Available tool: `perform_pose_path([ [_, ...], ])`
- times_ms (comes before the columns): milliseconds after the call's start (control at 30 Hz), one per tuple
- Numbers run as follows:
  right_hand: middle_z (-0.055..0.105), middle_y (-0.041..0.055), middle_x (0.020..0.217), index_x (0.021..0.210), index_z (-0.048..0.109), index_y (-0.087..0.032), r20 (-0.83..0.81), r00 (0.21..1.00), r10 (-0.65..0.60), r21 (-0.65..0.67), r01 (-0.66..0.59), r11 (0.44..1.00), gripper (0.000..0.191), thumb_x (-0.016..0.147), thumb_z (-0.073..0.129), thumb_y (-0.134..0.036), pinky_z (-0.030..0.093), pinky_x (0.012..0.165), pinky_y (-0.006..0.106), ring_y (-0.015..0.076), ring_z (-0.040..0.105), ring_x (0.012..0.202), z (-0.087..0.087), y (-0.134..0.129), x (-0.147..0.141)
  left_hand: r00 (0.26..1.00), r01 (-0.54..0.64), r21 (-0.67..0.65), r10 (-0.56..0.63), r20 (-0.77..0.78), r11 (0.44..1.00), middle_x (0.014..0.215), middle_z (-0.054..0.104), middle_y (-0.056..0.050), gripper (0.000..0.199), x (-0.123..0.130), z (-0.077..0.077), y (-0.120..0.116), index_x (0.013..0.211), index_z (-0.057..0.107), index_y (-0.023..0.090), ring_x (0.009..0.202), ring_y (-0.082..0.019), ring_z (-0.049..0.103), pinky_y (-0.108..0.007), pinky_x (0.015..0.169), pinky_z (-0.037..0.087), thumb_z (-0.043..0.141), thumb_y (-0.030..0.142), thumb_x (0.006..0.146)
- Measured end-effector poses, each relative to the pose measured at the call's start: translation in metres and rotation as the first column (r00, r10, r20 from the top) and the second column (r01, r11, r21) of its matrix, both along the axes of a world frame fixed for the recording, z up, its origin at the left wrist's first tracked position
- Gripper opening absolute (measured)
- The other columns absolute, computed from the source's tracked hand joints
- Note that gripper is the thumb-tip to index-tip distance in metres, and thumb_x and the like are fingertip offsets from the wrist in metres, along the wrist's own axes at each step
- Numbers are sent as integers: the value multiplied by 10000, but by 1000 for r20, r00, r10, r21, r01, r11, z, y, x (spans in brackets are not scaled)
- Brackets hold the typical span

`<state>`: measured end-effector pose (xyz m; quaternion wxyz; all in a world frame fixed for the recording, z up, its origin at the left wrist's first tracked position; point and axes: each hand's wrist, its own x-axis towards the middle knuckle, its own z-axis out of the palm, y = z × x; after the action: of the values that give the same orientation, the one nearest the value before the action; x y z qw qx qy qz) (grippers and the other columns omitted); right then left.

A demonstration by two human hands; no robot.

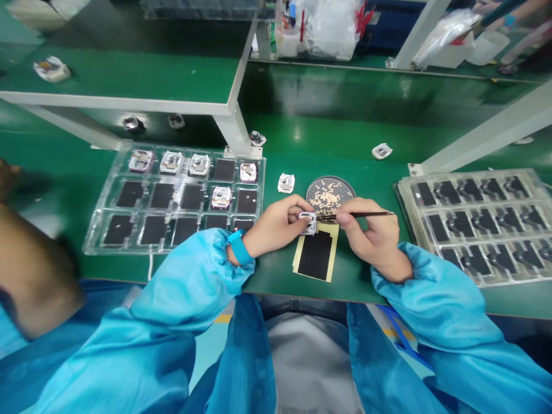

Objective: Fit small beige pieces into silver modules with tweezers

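My left hand (282, 225) pinches a small white watch-like case (307, 223) between thumb and fingers, its inner parts facing up. In my right hand (371, 233) are dark tweezers (366, 214), held like a pen, with their tips at the right side of the case. Beneath and in front of the hands lies a yellow-backed sheet with a black sticker area (314, 256). Just behind them sits a round grey dish (350, 187) of small tan and dark bits. Another white case (286, 183) rests left of the dish.
A clear compartment tray (101, 215) at left holds several cases. Stacked trays (407, 201) with dark parts stand at right. White shelf legs (233, 129) rise behind. More cases, such as one (382, 150), lie farther back. Another person's arm (34, 264) is at far left.
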<state>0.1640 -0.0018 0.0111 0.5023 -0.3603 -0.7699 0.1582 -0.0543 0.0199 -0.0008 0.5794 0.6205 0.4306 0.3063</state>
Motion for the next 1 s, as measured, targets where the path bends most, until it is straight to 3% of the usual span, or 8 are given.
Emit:
perform_pose_path([
  [133, 720, 39, 836, 999, 687, -201, -112, 993, 38, 16, -37, 999, 137, 910, 663, -99, 542, 646, 299, 166, 686, 724, 0, -1, 3, 1000, -16, 36, 16, 10, 999, 891, 730, -41, 214, 1, 3, -1, 1064, 641, 156, 702, -118, 663, -246, 662, 511, 672, 122, 854],
  [400, 726, 20, 813, 952, 688, -203, -60, 997, -43, -82, 38, 996, 43, 929, 678, -168, 530, 599, 277, 140, 684, 637, 2, -3, 5, 999, -28, 120, 24, 35, 992, 933, 739, -33, 280, 0, 0, -3, 1109, 659, 175, 688, -92, 620, -208, 626, 467, 675, 105, 839],
  [700, 712, -10, 731, 931, 678, -224, -154, 984, -85, -250, 44, 967, 38, 962, 670, -244, 558, 575, 249, 132, 702, 625, 0, -4, 2, 989, -42, 322, 85, -118, 946, 883, 720, -12, 251, 1, 7, -9, 1148, 706, 221, 720, -111, 623, -213, 617, 474, 635, 190, 908],
  [1000, 696, -17, 727, 949, 661, -208, -206, 977, -51, -351, -25, 936, 92, 983, 656, -294, 508, 488, 211, 90, 629, 515, 0, -3, 0, 981, -30, 381, 101, -167, 924, 1004, 757, -21, 275, 0, 9, -10, 1181, 724, 239, 785, -126, 639, -219, 594, 455, 615, 196, 932],
])
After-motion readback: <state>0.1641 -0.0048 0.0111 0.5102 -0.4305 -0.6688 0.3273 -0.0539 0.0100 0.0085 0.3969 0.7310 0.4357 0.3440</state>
